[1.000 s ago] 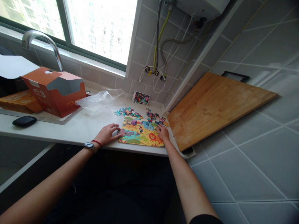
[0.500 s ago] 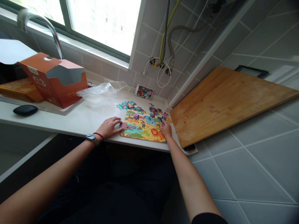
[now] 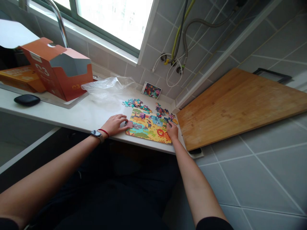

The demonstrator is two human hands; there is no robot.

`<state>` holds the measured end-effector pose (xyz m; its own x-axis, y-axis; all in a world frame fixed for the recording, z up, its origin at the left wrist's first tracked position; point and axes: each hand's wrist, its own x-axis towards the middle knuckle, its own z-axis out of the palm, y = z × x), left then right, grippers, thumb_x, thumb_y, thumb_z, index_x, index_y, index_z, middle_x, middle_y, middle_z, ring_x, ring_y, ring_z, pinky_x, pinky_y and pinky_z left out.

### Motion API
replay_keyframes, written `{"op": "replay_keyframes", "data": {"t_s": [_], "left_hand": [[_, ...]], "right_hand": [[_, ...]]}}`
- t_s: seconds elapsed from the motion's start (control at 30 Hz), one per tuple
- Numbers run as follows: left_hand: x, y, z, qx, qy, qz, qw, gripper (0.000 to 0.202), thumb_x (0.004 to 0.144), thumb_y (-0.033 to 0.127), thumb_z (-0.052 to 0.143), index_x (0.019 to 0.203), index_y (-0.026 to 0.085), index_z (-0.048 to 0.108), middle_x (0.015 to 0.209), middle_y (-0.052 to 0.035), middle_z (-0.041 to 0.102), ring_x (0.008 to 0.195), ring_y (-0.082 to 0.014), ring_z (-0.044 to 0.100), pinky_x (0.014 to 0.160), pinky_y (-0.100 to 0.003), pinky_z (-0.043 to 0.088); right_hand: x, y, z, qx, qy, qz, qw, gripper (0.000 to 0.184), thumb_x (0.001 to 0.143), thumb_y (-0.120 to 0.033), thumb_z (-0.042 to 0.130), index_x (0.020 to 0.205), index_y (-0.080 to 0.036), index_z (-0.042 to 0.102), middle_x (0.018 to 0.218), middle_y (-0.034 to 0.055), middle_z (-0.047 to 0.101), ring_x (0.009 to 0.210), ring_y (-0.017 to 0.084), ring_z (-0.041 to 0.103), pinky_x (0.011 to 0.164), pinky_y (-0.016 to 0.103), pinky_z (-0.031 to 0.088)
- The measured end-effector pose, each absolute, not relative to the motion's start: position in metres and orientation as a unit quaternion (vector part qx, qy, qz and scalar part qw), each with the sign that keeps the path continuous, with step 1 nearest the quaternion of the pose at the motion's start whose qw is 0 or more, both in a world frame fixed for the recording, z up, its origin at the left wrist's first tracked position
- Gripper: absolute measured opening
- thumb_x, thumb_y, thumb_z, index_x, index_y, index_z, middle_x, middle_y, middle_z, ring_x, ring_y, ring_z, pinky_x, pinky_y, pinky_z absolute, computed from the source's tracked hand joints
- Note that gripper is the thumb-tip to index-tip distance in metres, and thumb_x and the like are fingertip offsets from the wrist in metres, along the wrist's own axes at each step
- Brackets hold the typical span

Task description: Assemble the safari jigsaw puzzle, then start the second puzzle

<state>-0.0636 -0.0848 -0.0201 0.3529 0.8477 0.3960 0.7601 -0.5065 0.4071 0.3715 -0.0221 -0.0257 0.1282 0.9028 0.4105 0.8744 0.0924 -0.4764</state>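
Note:
A colourful jigsaw puzzle [image 3: 149,131] with lions, an elephant and a hippo lies near the counter's front edge. At its left edge my left hand [image 3: 116,124] pinches a pinkish puzzle piece [image 3: 129,124] between thumb and fingers. My right hand [image 3: 172,130] rests at the puzzle's right edge, fingers curled, with a dark puzzle piece [image 3: 166,120] at the fingertips. What lies under those fingers is partly hidden. Behind the puzzle are loose teal and purple pieces [image 3: 136,103] and a second heap of darker pieces [image 3: 162,110].
A picture card [image 3: 151,90] leans on the back wall. Crumpled clear plastic [image 3: 109,87], an open orange box [image 3: 59,73] and a black mouse-shaped object [image 3: 27,99] stand to the left. A large wooden board [image 3: 240,108] leans at the right. Hoses [image 3: 185,38] hang above.
The view has shifted slightly, so the scene sits a little further right and higher. My left hand keeps the pinkish piece at the puzzle's left edge. My right hand stays at the right edge.

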Motion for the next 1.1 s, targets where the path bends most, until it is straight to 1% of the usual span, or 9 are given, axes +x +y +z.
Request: {"op": "replay_keyframes", "data": {"t_s": [0.1, 0.2, 0.27, 0.47, 0.57, 0.67, 0.87, 0.97, 1.1], "left_hand": [[-0.0634, -0.0858, -0.0164, 0.812, 0.491, 0.301, 0.091, 0.049, 0.093, 0.065, 0.057, 0.112, 0.022, 0.073, 0.130, -0.0139, 0.070, 0.119, -0.0335, 0.065, 0.107, -0.048, 0.049], [-0.0637, -0.0867, -0.0131, 0.803, 0.497, 0.309, 0.110, 0.044, 0.092, 0.060, 0.060, 0.112, 0.022, 0.068, 0.116, -0.0118, 0.073, 0.105, -0.0307, 0.069, 0.098, -0.044, 0.052], [-0.0640, -0.0871, -0.0121, 0.798, 0.503, 0.311, 0.117, 0.041, 0.093, 0.058, 0.060, 0.111, 0.022, 0.066, 0.111, -0.0108, 0.074, 0.101, -0.0300, 0.070, 0.094, -0.043, 0.053], [-0.0645, -0.0874, -0.0142, 0.796, 0.492, 0.331, 0.124, 0.042, 0.095, 0.056, 0.058, 0.116, 0.022, 0.069, 0.118, -0.0105, 0.077, 0.110, -0.0305, 0.070, 0.100, -0.043, 0.052], [-0.0650, -0.0871, -0.0150, 0.795, 0.484, 0.343, 0.129, 0.043, 0.097, 0.055, 0.056, 0.122, 0.022, 0.070, 0.119, -0.0097, 0.077, 0.110, -0.0295, 0.071, 0.101, -0.042, 0.052], [-0.0654, -0.0871, -0.0150, 0.795, 0.482, 0.343, 0.132, 0.044, 0.098, 0.054, 0.054, 0.125, 0.023, 0.070, 0.119, -0.0095, 0.078, 0.110, -0.0293, 0.071, 0.101, -0.043, 0.053], [-0.0648, -0.0897, -0.0136, 0.791, 0.485, 0.349, 0.133, 0.045, 0.097, 0.058, 0.053, 0.119, 0.024, 0.072, 0.117, -0.0093, 0.078, 0.108, -0.0295, 0.071, 0.099, -0.043, 0.054], [-0.0646, -0.0900, -0.0136, 0.785, 0.485, 0.359, 0.138, 0.046, 0.096, 0.060, 0.053, 0.118, 0.024, 0.072, 0.118, -0.0094, 0.078, 0.108, -0.0298, 0.072, 0.099, -0.043, 0.054], [-0.0655, -0.0885, -0.0153, 0.789, 0.483, 0.352, 0.138, 0.046, 0.096, 0.058, 0.053, 0.122, 0.024, 0.071, 0.120, -0.0093, 0.077, 0.109, -0.0297, 0.071, 0.100, -0.043, 0.054]], "right_hand": [[0.3709, -0.0225, -0.0246, -0.675, -0.659, 0.022, 0.332, 0.043, 0.091, -0.038, 0.055, 0.119, -0.015, 0.078, 0.123, 0.0158, 0.077, 0.116, 0.031, 0.069, 0.109, 0.046, 0.050], [0.3706, -0.0228, -0.0242, -0.676, -0.658, 0.027, 0.330, 0.042, 0.091, -0.038, 0.055, 0.118, -0.015, 0.078, 0.122, 0.0158, 0.077, 0.114, 0.031, 0.069, 0.108, 0.046, 0.050], [0.3706, -0.0228, -0.0242, -0.677, -0.658, 0.028, 0.329, 0.041, 0.091, -0.038, 0.055, 0.117, -0.016, 0.078, 0.122, 0.0155, 0.077, 0.113, 0.031, 0.069, 0.107, 0.046, 0.050], [0.3717, -0.0218, -0.0253, -0.676, -0.661, 0.025, 0.324, 0.039, 0.090, -0.035, 0.053, 0.112, -0.015, 0.079, 0.119, 0.0163, 0.077, 0.112, 0.031, 0.069, 0.107, 0.045, 0.050], [0.3719, -0.0215, -0.0258, -0.677, -0.661, 0.021, 0.323, 0.038, 0.090, -0.035, 0.053, 0.109, -0.015, 0.079, 0.117, 0.0166, 0.078, 0.111, 0.031, 0.069, 0.105, 0.045, 0.051], [0.3713, -0.0217, -0.0258, -0.678, -0.661, 0.019, 0.322, 0.036, 0.089, -0.033, 0.052, 0.107, -0.017, 0.079, 0.115, 0.0150, 0.078, 0.111, 0.030, 0.069, 0.105, 0.044, 0.051], [0.3695, -0.0246, -0.0232, -0.677, -0.663, 0.019, 0.318, 0.036, 0.089, -0.032, 0.051, 0.108, -0.017, 0.079, 0.116, 0.0157, 0.078, 0.111, 0.030, 0.069, 0.103, 0.042, 0.051], [0.3682, -0.0267, -0.0215, -0.678, -0.662, 0.011, 0.319, 0.033, 0.089, -0.032, 0.051, 0.104, -0.018, 0.078, 0.112, 0.0146, 0.078, 0.108, 0.029, 0.069, 0.100, 0.040, 0.051], [0.3673, -0.0281, -0.0213, -0.682, -0.655, -0.003, 0.326, 0.026, 0.089, -0.032, 0.050, 0.098, -0.020, 0.072, 0.105, 0.0131, 0.077, 0.101, 0.028, 0.068, 0.095, 0.038, 0.052]]}}
